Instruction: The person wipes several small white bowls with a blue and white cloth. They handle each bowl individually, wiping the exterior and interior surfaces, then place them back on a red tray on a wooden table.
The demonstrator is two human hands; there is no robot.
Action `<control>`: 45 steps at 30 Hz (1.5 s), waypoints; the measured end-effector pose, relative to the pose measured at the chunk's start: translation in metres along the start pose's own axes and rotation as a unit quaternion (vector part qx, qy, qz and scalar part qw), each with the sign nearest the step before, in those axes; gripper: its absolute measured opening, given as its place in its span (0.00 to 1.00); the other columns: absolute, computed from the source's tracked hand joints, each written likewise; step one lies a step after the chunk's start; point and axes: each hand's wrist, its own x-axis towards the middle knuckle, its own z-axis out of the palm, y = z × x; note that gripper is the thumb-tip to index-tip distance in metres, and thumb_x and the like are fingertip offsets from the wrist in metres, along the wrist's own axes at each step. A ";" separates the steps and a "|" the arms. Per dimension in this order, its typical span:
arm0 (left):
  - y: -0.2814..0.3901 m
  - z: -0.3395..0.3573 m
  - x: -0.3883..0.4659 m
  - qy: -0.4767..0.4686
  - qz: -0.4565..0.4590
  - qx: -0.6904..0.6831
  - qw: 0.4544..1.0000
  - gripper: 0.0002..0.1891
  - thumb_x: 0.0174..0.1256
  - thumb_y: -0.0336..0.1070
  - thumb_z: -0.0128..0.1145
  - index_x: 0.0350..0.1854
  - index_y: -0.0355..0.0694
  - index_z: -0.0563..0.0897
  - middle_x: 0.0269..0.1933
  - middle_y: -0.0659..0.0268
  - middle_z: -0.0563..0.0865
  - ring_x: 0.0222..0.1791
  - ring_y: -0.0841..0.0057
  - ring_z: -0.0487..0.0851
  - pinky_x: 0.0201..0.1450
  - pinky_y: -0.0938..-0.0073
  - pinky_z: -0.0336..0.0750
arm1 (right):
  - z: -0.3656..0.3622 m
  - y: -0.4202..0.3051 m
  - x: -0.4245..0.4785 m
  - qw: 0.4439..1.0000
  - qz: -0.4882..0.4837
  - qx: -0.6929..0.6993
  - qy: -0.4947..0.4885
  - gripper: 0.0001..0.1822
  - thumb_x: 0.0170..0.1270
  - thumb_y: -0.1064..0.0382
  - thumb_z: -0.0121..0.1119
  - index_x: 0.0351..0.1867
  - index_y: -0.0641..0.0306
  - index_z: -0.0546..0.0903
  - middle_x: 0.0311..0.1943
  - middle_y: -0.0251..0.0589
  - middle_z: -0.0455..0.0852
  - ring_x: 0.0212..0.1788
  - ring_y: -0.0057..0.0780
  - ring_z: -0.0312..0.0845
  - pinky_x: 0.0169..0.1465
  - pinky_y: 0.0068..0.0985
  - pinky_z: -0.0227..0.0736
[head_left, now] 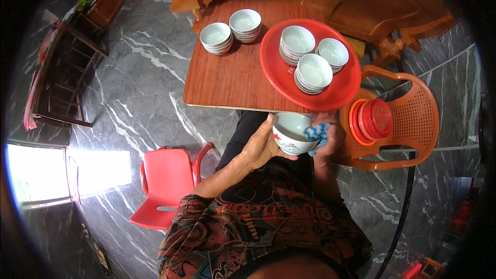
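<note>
My left hand (260, 145) grips a white ceramic bowl (293, 144) with a floral pattern, tilted over my lap just below the table's front edge. My right hand (331, 133) holds a blue-and-white cloth (319, 135) against the bowl's rim on the right. On the wooden table (232, 81), a round red plastic tray (275, 81) bears three stacks of bowls: a rear-left stack (297, 42), a right stack (333, 53) and a front stack (314, 73). Two more stacks stand at the table's back left, a left stack (216, 37) and a right one (245, 23).
An orange plastic armchair (414, 100) at the right bears stacked red plastic dishes (376, 120). A red plastic chair (168, 174) stands at the left on the marbled floor. Carved wooden furniture (364, 4) adjoins the table's back. A dark wooden rack (64, 77) is farther left.
</note>
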 end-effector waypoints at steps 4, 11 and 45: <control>-0.004 -0.006 0.002 0.039 0.045 -0.035 0.998 0.37 0.60 0.60 0.53 0.63 0.37 0.64 0.59 0.57 0.74 0.58 0.64 0.74 0.60 0.57 0.69 | 0.010 -0.015 0.002 0.994 -0.066 -0.089 -0.016 0.21 0.64 0.51 0.42 0.28 0.68 0.76 0.22 0.44 0.77 0.23 0.35 0.73 0.30 0.34 0.70; -0.002 -0.019 0.001 0.039 0.050 0.020 0.998 0.38 0.57 0.57 0.60 0.63 0.39 0.63 0.58 0.62 0.73 0.60 0.70 0.70 0.63 0.64 0.65 | 0.017 -0.040 0.038 0.933 0.245 0.264 -0.007 0.21 0.65 0.52 0.44 0.47 0.69 0.71 0.37 0.43 0.76 0.40 0.36 0.75 0.52 0.32 0.69; 0.012 -0.013 0.002 0.186 0.431 0.623 0.626 0.35 0.36 0.40 0.64 0.52 0.31 0.70 0.47 0.50 0.76 0.45 0.55 0.76 0.49 0.61 0.71 | 0.044 0.028 -0.030 0.873 0.448 0.098 -0.163 0.13 0.62 0.60 0.59 0.44 0.65 0.76 0.29 0.34 0.81 0.32 0.22 0.76 0.35 0.25 0.72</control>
